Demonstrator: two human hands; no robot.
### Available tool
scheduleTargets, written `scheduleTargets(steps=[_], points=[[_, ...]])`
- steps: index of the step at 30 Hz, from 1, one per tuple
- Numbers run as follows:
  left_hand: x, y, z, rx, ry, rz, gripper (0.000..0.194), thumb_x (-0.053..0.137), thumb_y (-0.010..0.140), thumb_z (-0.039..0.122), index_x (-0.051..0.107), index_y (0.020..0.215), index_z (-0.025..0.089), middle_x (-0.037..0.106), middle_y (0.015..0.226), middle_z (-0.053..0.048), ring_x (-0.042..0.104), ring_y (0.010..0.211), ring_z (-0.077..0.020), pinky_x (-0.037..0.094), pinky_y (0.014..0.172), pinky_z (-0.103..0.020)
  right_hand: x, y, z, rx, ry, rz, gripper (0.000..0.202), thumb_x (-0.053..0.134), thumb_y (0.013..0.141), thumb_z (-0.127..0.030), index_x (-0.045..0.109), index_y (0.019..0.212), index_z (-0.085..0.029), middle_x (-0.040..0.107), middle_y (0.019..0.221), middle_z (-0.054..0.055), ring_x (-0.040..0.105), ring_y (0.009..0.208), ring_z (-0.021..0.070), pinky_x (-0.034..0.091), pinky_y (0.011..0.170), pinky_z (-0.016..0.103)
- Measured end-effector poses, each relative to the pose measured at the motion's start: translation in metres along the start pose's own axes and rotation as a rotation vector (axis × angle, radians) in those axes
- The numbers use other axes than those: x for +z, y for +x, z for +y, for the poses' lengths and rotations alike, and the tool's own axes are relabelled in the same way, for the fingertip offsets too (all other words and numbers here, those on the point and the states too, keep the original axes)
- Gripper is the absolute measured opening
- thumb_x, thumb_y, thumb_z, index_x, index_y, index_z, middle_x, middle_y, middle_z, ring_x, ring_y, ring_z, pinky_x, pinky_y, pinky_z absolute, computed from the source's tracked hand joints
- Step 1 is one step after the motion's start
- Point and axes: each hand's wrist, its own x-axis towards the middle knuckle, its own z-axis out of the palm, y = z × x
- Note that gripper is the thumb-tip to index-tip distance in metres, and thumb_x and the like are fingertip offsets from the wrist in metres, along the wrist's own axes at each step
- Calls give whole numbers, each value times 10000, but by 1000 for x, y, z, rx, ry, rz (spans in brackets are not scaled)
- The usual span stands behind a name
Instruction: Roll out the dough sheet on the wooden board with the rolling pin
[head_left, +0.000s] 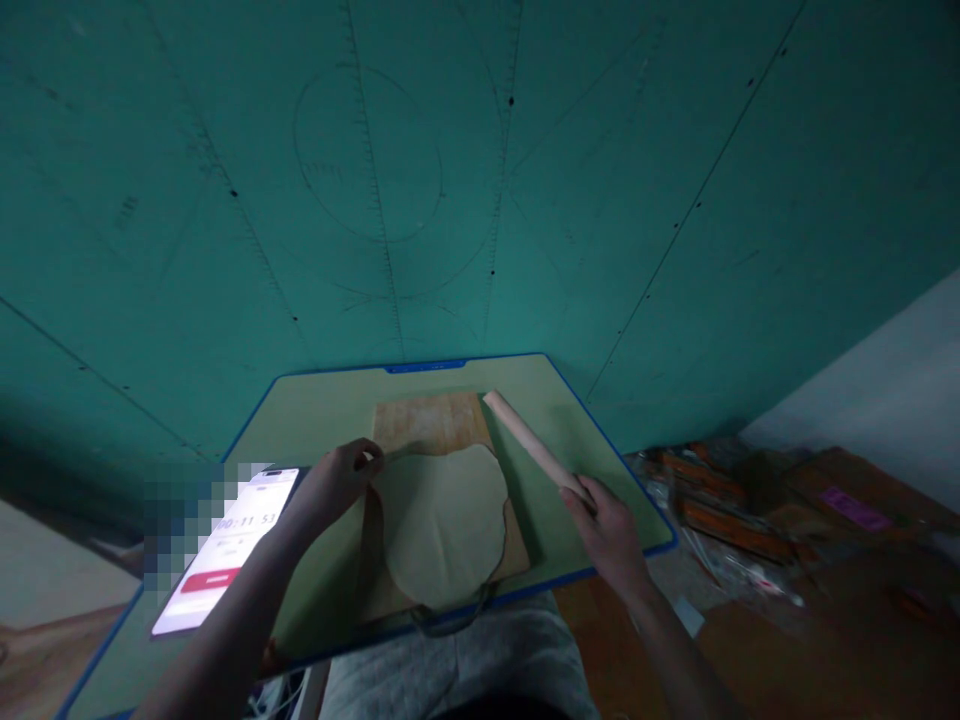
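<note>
A broad, thin sheet of pale dough (444,520) covers most of a wooden board (427,420), overhanging its left and near sides. At the sheet's upper left edge, my left hand (352,472) pinches the dough between thumb and finger. My right hand (604,525) is wrapped around the near end of a light wooden rolling pin (532,443). The pin slants away to the upper left, to the right of the board and apart from the dough. Part of the board is hidden under the sheet.
The board lies on a small pale green table (330,400) with a blue rim, against a green wall (465,200). A phone (232,540) showing a running timer is at the left, partly behind my left forearm. Plastic-wrapped packages (735,530) lie on the floor at right.
</note>
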Motion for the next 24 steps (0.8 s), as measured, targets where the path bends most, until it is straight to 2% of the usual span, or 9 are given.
scheduleTargets(steps=[6, 11, 15, 20, 24], points=[[2, -3, -6, 5, 15, 48, 417, 435, 788, 489, 692, 950, 204, 669, 667, -25, 604, 590, -209, 395, 579, -287, 1, 0, 2, -20, -17, -32, 490, 473, 858, -600, 716, 964, -188, 763, 849, 125, 714, 787, 281, 515, 692, 353], [2, -7, -11, -28, 12, 22, 451, 431, 764, 553, 672, 929, 209, 626, 599, -9, 566, 519, -198, 351, 521, -279, -1, 0, 1, -57, -16, -40, 461, 482, 872, -564, 722, 966, -181, 756, 839, 113, 707, 775, 265, 507, 678, 334], [-7, -12, -12, -60, -27, 104, 449, 442, 742, 567, 662, 912, 213, 627, 590, -8, 580, 518, -195, 361, 513, -272, 0, 0, 0, -76, -19, -56, 443, 488, 879, -543, 728, 959, -181, 740, 777, 94, 689, 723, 244, 505, 646, 317], [-14, -15, -8, -91, -182, 104, 502, 477, 681, 645, 641, 852, 203, 478, 443, 53, 464, 400, -159, 344, 459, -269, 0, -1, -2, -106, -4, -107, 412, 516, 869, -519, 738, 984, -192, 763, 850, 96, 706, 779, 256, 531, 694, 337], [-17, -19, -12, -141, -244, 157, 548, 513, 649, 681, 637, 852, 188, 439, 420, 68, 423, 389, -142, 310, 446, -258, -1, -1, -1, -97, 16, -120, 409, 542, 853, -537, 743, 977, -204, 773, 896, 103, 721, 821, 273, 549, 712, 357]])
